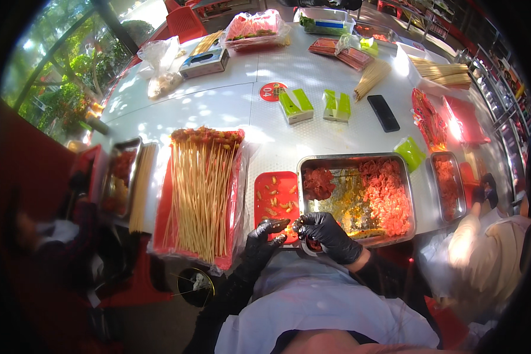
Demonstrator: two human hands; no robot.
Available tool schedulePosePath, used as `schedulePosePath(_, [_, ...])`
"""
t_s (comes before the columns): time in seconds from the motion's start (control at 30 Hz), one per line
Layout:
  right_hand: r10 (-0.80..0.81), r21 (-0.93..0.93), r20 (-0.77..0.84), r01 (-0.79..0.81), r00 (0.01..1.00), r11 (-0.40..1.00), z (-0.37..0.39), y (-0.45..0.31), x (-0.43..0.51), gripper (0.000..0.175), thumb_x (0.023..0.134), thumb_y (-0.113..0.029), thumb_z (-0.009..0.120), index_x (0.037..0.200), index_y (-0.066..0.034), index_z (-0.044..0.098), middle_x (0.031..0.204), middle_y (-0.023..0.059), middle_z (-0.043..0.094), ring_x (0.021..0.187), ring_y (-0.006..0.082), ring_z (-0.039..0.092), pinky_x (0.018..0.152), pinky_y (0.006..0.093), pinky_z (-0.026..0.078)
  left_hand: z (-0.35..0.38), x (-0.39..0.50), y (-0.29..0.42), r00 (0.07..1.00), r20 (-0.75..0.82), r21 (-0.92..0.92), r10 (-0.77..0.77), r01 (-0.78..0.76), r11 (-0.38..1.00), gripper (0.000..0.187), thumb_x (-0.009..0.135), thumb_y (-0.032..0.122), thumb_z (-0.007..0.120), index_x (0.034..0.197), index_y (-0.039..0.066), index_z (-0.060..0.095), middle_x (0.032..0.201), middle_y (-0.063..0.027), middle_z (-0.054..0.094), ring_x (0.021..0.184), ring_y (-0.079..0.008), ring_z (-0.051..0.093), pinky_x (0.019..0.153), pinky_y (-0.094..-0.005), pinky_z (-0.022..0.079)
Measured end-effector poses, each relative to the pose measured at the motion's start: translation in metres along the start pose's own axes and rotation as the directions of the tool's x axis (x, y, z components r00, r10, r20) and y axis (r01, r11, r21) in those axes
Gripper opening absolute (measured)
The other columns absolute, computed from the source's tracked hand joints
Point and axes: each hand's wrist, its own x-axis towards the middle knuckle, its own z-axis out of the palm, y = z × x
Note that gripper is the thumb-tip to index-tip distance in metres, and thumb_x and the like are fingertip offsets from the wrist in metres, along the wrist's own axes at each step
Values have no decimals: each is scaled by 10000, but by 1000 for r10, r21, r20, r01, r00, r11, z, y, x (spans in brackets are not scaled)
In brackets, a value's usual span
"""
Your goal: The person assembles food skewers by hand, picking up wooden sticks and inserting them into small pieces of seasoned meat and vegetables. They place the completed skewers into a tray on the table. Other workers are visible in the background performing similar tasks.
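Observation:
Both my hands wear black gloves and meet over the near edge of a small red tray (276,182). Pale yellow pieces, perhaps pickled peppers, are scattered in that tray. My left hand (265,236) has thumb and fingers apart, with nothing plainly between them. My right hand (329,234) has its fingertips bunched at the corner of a steel tray (345,155); whether they pinch something is hidden. Inside the steel tray, a dark red clump of meat (317,183) lies at left and paler sliced meat (387,194) fills the right side, with yellowish oily liquid between.
Left of me, a plastic-lined red tray (161,236) holds many loaded bamboo skewers (201,194). Loose skewers (142,188) lie beyond it. Tissue packs (295,106) and a black smartphone (383,113) rest farther back. People sit at both sides; a bin (195,287) stands below.

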Motion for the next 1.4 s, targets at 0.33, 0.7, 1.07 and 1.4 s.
schedulePosePath(0.33, [-106, 105, 52, 100, 993, 989, -1, -10, -7, 133, 819, -66, 663, 916, 25, 657, 792, 2, 640, 703, 42, 559, 647, 191, 459, 3, 7, -28, 975, 12, 68, 220, -220, 973, 363, 647, -45, 753, 976, 30, 619, 975, -98, 602, 935, -209, 583, 810, -332, 474])
schedulePosePath(0.7, [13, 5, 203, -14, 979, 1000, -17, -12, -5, 171, 785, -57, 679, 929, 32, 658, 801, 48, 664, 700, 71, 595, 650, 207, 480, -4, 27, 27, 739, 328, 740, 588, -588, 327, 164, 702, 129, 718, 859, 147, 672, 844, -10, 622, 822, -213, 595, 786, -397, 474])
schedulePosePath(1.07, [-57, -272, 382, 171, 923, 947, -27, -13, 2, 179, 816, -89, 595, 931, 34, 656, 751, 52, 637, 672, 77, 555, 629, 236, 464, 0, 30, 50, 608, 668, 682, 428, -731, -26, 335, 714, 163, 636, 1047, 129, 629, 1069, -65, 574, 1000, -231, 550, 950, -432, 426])
schedulePosePath(1.4, [-101, -43, 329, 122, 939, 992, -23, -7, -9, 154, 840, -121, 620, 926, -2, 668, 628, -8, 564, 505, 35, 462, 465, 188, 353, -11, 7, 46, 735, 441, 776, 514, -601, 194, 342, 727, 112, 602, 1068, 122, 631, 1077, -71, 585, 963, -229, 579, 859, -425, 468])
